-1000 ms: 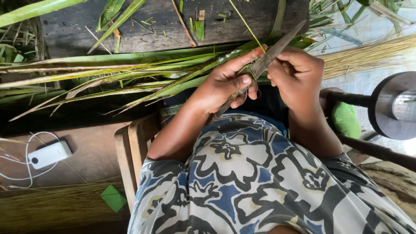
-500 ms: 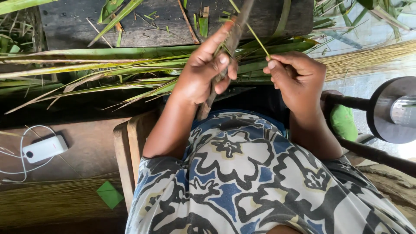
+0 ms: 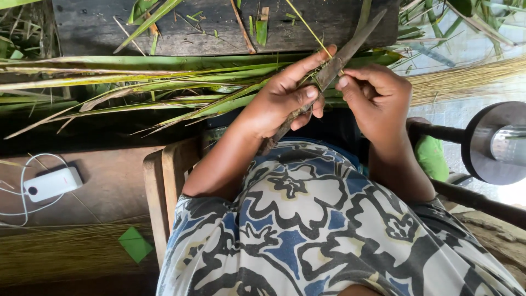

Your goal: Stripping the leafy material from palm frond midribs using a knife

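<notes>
Just beyond the patterned lap, the left hand (image 3: 282, 104) grips the long dark knife (image 3: 329, 77), swung back down from upright half a second ago. Its blade now lies against the thin leaf rib (image 3: 307, 26) pinched in the right hand (image 3: 375, 96)'s closed fingers. Beyond the knife, green palm leaves (image 3: 164, 82) lie across the dark plank (image 3: 219, 24), so stripping appears to resume.

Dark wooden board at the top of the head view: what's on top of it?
On the dark wooden board lie green leaf scraps, a thin brown stick and a long green leaf blade. Its near edge is covered by the long green palm leaves, so nothing shows there.
</notes>
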